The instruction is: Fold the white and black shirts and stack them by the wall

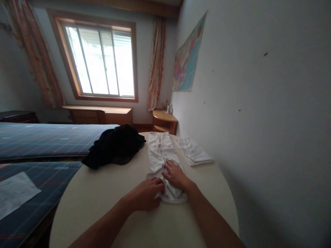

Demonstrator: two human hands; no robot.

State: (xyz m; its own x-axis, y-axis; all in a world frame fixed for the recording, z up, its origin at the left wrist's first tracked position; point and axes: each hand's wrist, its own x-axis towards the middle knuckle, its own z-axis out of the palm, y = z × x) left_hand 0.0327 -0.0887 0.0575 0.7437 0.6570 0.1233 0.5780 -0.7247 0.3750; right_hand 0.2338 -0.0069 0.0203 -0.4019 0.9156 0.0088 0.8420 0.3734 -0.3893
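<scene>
A white garment (159,148) lies in a long, narrow strip on the round table, wrinkled toward its near end. My right hand (176,175) rests flat on it with the fingers spread. At the garment's near left edge, my left hand (147,193) has its fingers curled over the cloth; the fingertips are partly hidden. To the right, close to the wall, lies a folded white garment (195,152). A heap of black cloth (117,144) sits at the table's far left edge.
The round cream table (103,203) stands beside a bare wall (258,144) on the right. Beds with blue checked covers (51,139) are on the left, one with a paper sheet (17,193) on it. Behind are a desk (103,110) and a corner shelf (165,116).
</scene>
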